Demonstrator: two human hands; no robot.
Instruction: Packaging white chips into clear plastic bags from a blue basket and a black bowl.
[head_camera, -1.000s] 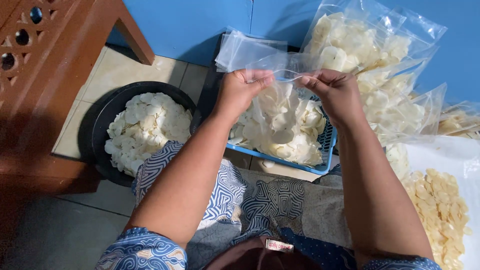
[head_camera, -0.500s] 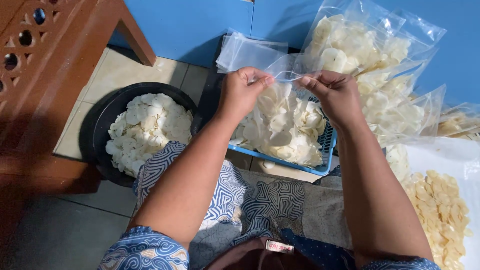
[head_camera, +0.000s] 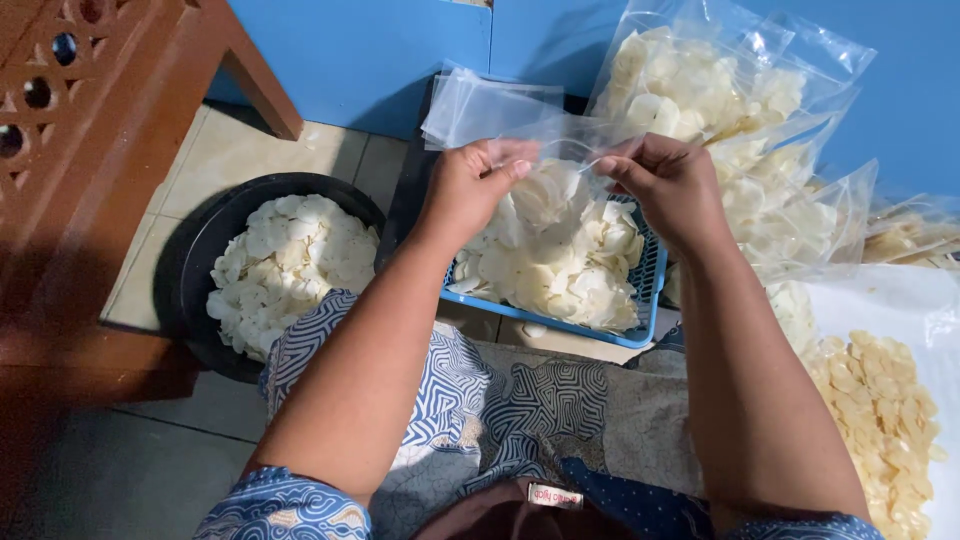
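Both hands pinch the bag: left hand at 9 o'clock, right hand at 3. Best spread its mouth wide above the basket of chips.

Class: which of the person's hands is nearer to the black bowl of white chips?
Left. The left hand is just right of the black bowl; the right hand is farther right, beyond the blue basket.

1 head-worn view looks steeply down, close over the person's lap and the tiled floor.
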